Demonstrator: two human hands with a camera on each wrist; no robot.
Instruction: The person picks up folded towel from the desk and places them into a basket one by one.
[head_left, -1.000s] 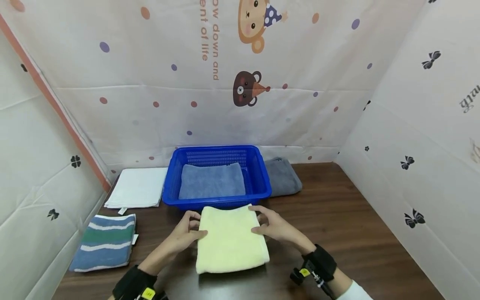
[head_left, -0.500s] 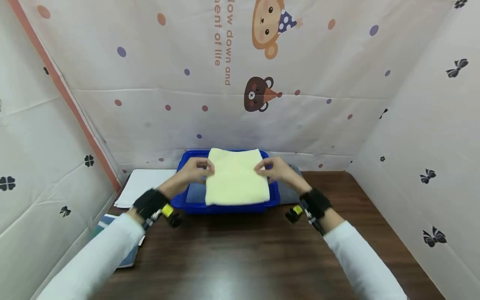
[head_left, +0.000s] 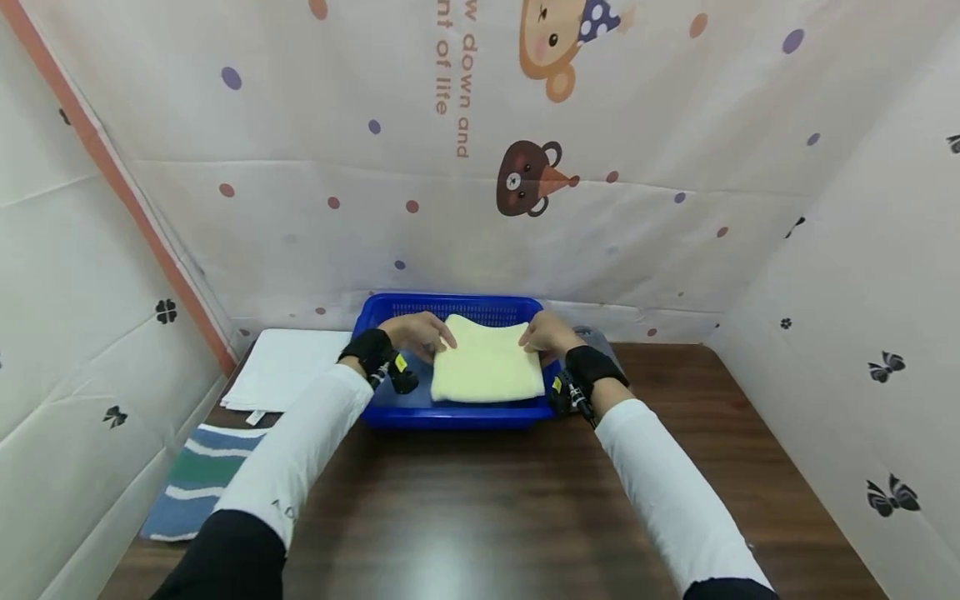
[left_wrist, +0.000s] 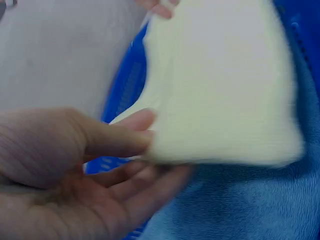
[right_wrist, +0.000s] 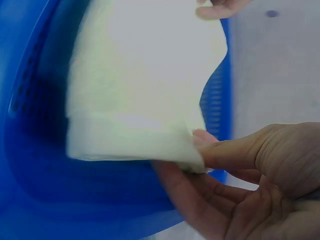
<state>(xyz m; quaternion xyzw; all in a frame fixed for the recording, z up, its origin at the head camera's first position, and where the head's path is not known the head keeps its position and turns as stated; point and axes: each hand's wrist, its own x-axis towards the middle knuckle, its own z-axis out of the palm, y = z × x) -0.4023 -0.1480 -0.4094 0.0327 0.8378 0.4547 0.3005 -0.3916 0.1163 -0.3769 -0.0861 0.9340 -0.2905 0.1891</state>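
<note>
A folded pale-yellow towel (head_left: 489, 362) is held between both hands inside the rim of the blue plastic basket (head_left: 457, 419). My left hand (head_left: 420, 332) pinches its left edge, thumb on top and fingers underneath, as the left wrist view shows with the towel (left_wrist: 225, 90) close up. My right hand (head_left: 551, 335) pinches the opposite edge the same way; in the right wrist view that hand (right_wrist: 245, 175) has its fingers under the fold. Beneath the yellow towel a blue towel (left_wrist: 240, 200) lies in the basket, partly covered.
White folded cloths (head_left: 281, 367) lie left of the basket. Nearer on that side is a blue, green and white striped towel (head_left: 202, 479), partly behind the left sleeve. A grey towel (head_left: 596, 340) peeks out behind the right wrist. A printed curtain (head_left: 337, 242) hangs behind the table.
Both hands have carried the yellow towel from the table in front up and forward over the basket, then lowered it inside the rim. The head view has shifted slightly.
</note>
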